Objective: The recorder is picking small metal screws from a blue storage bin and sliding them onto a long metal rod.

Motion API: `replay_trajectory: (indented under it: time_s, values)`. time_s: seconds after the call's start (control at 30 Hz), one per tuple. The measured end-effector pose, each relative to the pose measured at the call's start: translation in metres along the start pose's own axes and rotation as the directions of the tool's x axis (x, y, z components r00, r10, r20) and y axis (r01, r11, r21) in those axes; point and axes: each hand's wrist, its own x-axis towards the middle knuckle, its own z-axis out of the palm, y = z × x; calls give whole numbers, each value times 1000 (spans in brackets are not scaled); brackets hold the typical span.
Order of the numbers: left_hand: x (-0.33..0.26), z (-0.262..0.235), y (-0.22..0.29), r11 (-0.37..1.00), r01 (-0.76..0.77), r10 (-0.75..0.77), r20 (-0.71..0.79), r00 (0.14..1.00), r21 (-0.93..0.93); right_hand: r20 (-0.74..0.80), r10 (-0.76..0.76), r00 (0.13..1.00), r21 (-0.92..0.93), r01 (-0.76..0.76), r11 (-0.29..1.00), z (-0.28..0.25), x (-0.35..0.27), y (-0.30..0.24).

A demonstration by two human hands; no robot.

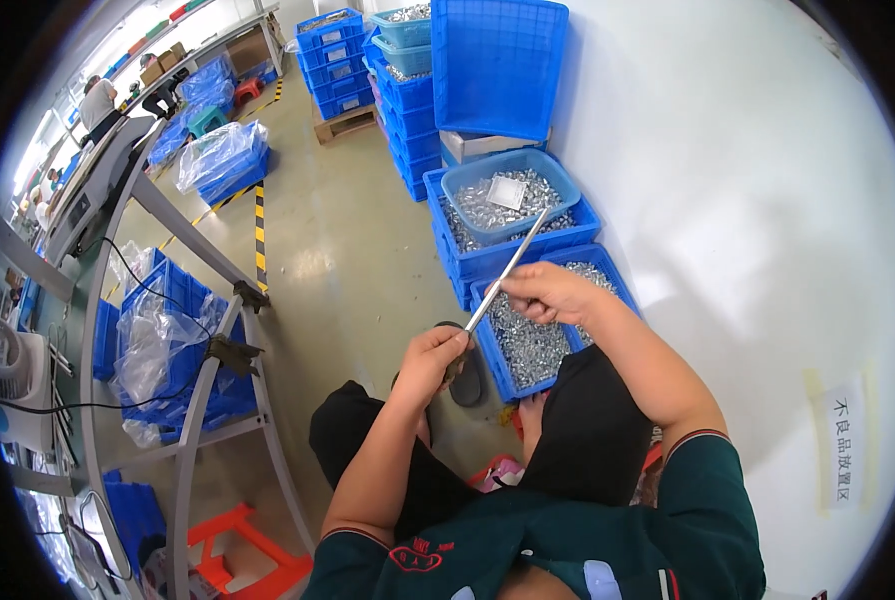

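A thin, silvery metal rod (518, 257) slants up and away in front of me. My left hand (435, 360) is closed around its lower end, with the fingers partly hidden. Partway up the rod, the pinched fingertips of my right hand (549, 292) press on it; whether a small part is also between them I cannot make out. Below my hands stands a blue crate (520, 392) full of small shiny metal pieces. Just beyond it, a light-blue basket (454, 184) of similar pieces, with a white square on top, rests in another blue crate (449, 255).
White wall (767, 130) close on my right. To the left stands a grey metal frame table (199, 410) with cables, and plastic-covered blue crates (172, 370) beside it. Stacked blue crates (407, 120) rise ahead. A red-orange stool (252, 535) is at lower left. People work far left.
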Motion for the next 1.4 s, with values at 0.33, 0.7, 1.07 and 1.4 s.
replay_trajectory:
  time_s: [0.33,0.7,1.07,1.4]
  values:
    - [6,-2,-2,988,71,-68,22,997,-139,-233,301,925,203,-257,945,-74,26,30]
    - [2,-3,0,996,45,-43,30,999,-81,-190,-114,975,416,185,890,-70,-1,3]
    - [-3,-5,-6,997,55,-57,46,997,45,-240,-260,935,587,353,729,-78,-11,-4]
    - [-6,-12,-8,994,96,-99,51,994,49,-259,-302,917,421,389,820,-61,-12,-13]
